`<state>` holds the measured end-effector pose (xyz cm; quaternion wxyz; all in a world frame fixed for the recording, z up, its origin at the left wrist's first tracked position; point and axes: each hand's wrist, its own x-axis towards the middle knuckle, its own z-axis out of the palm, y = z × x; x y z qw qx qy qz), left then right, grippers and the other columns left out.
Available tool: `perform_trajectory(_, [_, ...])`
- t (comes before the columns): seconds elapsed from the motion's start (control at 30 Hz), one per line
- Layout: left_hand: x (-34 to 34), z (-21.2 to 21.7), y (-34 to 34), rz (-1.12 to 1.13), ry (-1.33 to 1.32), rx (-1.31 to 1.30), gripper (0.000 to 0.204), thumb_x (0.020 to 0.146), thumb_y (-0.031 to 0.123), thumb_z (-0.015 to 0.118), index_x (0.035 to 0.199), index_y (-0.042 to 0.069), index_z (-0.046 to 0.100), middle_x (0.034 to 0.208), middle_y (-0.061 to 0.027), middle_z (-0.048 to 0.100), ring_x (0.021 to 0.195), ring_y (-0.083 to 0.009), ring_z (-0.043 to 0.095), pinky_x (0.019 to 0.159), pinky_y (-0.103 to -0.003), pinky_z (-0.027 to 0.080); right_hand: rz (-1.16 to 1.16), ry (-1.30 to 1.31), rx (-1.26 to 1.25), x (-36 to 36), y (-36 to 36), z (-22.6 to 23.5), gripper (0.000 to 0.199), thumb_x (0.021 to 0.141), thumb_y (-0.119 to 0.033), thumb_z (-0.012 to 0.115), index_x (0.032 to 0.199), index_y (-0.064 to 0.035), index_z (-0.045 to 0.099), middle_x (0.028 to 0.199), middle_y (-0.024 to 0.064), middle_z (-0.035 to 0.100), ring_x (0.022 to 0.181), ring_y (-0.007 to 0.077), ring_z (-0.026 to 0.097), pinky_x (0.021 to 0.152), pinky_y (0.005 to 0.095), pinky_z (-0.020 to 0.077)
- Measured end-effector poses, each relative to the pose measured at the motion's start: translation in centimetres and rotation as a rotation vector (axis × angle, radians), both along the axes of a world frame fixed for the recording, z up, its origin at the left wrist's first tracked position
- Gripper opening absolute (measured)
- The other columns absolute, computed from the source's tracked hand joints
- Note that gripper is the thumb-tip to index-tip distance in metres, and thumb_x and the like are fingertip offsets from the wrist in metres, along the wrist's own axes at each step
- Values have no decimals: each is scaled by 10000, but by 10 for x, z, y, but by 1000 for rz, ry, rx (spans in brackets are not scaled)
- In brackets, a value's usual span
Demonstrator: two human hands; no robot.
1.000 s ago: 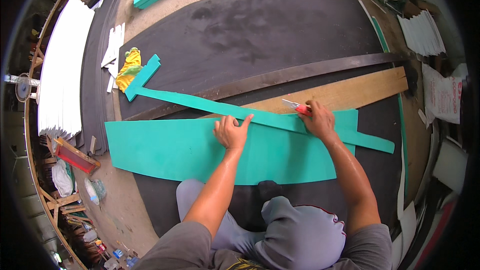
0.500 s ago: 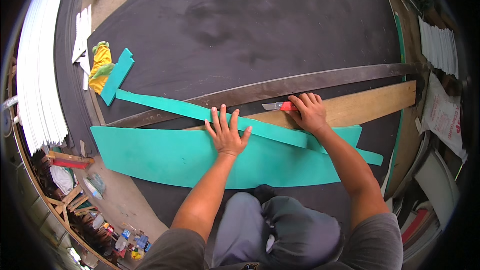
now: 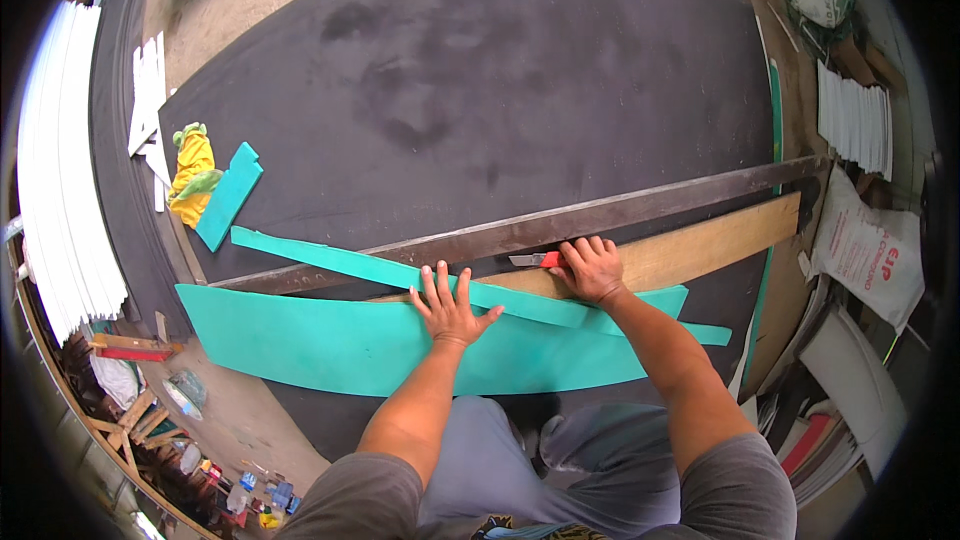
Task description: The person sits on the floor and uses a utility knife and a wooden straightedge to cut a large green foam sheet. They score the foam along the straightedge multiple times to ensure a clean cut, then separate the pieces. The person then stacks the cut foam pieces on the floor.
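My left hand (image 3: 449, 310) presses with spread fingers on a narrow teal strip (image 3: 330, 256) and the large teal sheet (image 3: 300, 335) beneath it. The strip crosses the sheet at a slant, one end reaching past its right corner. My right hand (image 3: 593, 271) is closed around a red utility knife (image 3: 552, 259), its blade out and pointing left. Under that hand lies a wooden board (image 3: 710, 239), partly covered by the teal pieces. Just beyond runs a long dark metal bar (image 3: 500, 224), set lengthwise across the black sheet.
A black sheet (image 3: 480, 90) spreads beneath everything. On its left side lie a short teal block (image 3: 230, 197) and a yellow and green cloth (image 3: 195, 170). Stacked white sheets (image 3: 65, 170) stand at far left. A white sack (image 3: 868, 250) and more stacked sheets (image 3: 855, 120) are at right.
The view has shifted, so the scene sits lower and a bit further left. Both hands keep about the same places on the work, the knife still held in the right.
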<state>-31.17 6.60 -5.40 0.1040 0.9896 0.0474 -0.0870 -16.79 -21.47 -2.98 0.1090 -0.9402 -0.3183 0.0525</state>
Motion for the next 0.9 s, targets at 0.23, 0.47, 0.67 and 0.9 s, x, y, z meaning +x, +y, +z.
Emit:
perform_trajectory(0.23, [1,6,0,18,15,-16,1125,709,1001,511,1511,215,445,1686,-177,222,1600,-436,81,1178,-754,67,41,-7,17,2,-1,-6,407,888,-522,706,1120,-188,688,878,4,554,802,218,547,704,392,406])
perform_trajectory(0.47, [8,14,2,51,-89,-28,1180,570,978,671,1471,242,473,1651,-156,309,1580,-432,179,1200,-733,111,54,-23,83,-1,1,-7,398,908,-479,715,1177,-188,684,909,-1,582,843,212,571,716,391,415])
perform_trajectory(0.67, [13,16,1,65,-184,-29,1084,597,968,653,1361,205,556,1614,-146,354,1567,-422,210,1213,-722,120,72,23,162,-2,-5,-9,417,927,-410,718,1282,-203,651,975,-6,609,904,213,578,763,392,418])
perform_trajectory(0.9, [14,13,0,36,-256,83,1106,562,980,639,1301,159,581,1513,-162,429,1549,-417,243,1232,-697,142,70,59,250,-5,-8,-7,360,999,-369,629,1321,-211,648,1102,33,643,1067,247,595,883,431,450])
